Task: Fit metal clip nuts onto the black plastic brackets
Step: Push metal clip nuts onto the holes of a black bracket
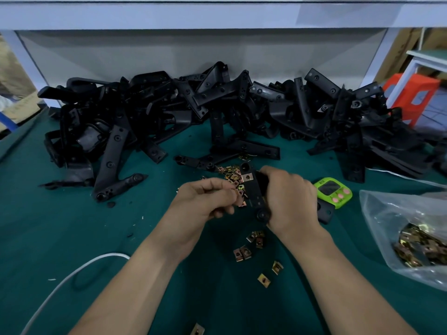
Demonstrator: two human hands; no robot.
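1. Holding one black bracket (pixel 254 197) above the worktop (pixel 72 226), the right grip (pixel 290 197) has its fingers curled round the bracket's right side.
2. One fitted nut (pixel 247 177) already sits on the bracket's upper end.
3. The left grip (pixel 205 199) is narrow, thumb against curled forefinger just beside the bracket's left edge. It seems to pinch a clip nut (pixel 242 203), though that piece is mostly hidden.
4. The step in hand is probably fitting a second nut lower on the same bracket.
5. The next move calls for turning the nut's open mouth to the bracket edge, lining it up with a hole, then pushing it on while the right grip braces.
6. Spare loose nuts (pixel 231 174) lie behind the hands, and the bracket pile (pixel 169 105) waits beyond.
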